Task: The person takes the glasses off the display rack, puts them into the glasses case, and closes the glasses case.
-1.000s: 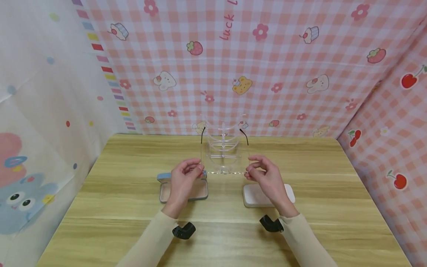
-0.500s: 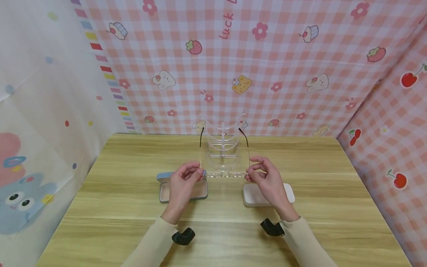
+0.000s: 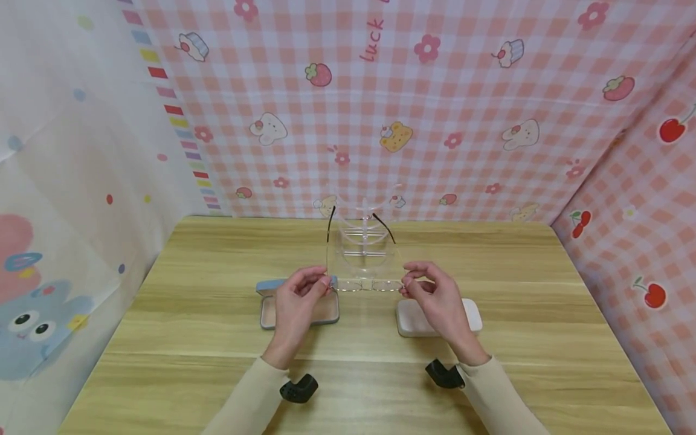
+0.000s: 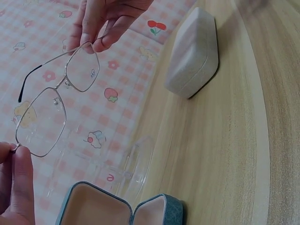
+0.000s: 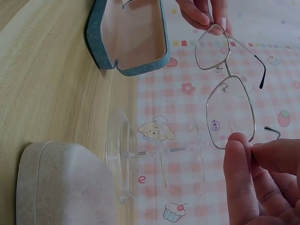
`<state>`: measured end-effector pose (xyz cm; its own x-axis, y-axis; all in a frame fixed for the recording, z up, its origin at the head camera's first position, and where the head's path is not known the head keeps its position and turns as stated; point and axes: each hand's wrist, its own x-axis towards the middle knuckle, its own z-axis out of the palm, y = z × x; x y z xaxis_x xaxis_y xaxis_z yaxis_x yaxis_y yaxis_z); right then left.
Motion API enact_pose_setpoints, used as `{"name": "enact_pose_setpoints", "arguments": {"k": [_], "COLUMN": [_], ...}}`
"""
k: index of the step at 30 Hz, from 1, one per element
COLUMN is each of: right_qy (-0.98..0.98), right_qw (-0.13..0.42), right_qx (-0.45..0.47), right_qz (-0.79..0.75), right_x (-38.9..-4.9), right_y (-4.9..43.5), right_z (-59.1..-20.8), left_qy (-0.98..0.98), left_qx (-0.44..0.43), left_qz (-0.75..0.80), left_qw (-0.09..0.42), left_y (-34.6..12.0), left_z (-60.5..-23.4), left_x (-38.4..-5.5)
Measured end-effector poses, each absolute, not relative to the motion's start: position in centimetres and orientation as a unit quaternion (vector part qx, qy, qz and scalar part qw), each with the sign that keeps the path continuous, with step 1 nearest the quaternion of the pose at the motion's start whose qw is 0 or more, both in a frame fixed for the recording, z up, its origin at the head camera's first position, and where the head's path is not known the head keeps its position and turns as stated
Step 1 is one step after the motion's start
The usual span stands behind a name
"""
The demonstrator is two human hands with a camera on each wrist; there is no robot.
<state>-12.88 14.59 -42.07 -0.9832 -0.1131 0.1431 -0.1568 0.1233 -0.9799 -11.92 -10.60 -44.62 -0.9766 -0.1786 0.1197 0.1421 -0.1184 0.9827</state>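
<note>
Both hands hold up a pair of eyeglasses [image 3: 387,289] with thin metal rims, clear lenses and dark temple tips. My left hand [image 3: 296,297] pinches the left end of the frame, at the hinge, between thumb and fingers. At the opposite hinge my right hand [image 3: 438,295] pinches the frame the same way. The left temple points straight away from me, while the right one slants inward. In the right wrist view the lenses [image 5: 229,112] face the camera, one bearing a small purple mark. Below the left hand lies an open blue-green glasses case [image 3: 325,308], partly hidden by it.
A closed whitish glasses case [image 3: 417,318] lies under the right hand. Behind the eyeglasses, a clear acrylic display stand [image 3: 364,237] stands near the wooden table's [image 3: 370,393] back edge. Patterned cloth [image 3: 348,109] hangs behind and at both sides.
The eyeglasses' front has come slightly down toward me and tilted. Their right temple has swung inward, its tip moving left. Both cases and the stand have stayed in place.
</note>
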Motion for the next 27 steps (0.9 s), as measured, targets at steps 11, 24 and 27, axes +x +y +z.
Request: {"name": "enact_pose_setpoints", "arguments": {"k": [11, 24, 27], "right_qy": [-0.771, -0.801, -0.804], "right_qw": [0.050, 0.075, 0.081], "right_qx": [0.110, 0.132, 0.140], "right_qz": [0.625, 0.580, 0.573], "right_x": [-13.3, -12.0, -11.6], "right_y": [14.7, 13.9, 13.7], "right_z": [-44.1, -41.5, -40.7], "left_qy": [-0.666, -0.664, -0.665], "left_qx": [0.002, -0.004, 0.003], "left_qz": [-0.737, -0.737, -0.737], "left_qw": [0.119, 0.126, 0.123], "left_y": [-10.9, -11.0, -11.0], "left_z": [-44.6, -44.5, -44.1], "left_x": [-11.7, -11.7, -11.5]}}
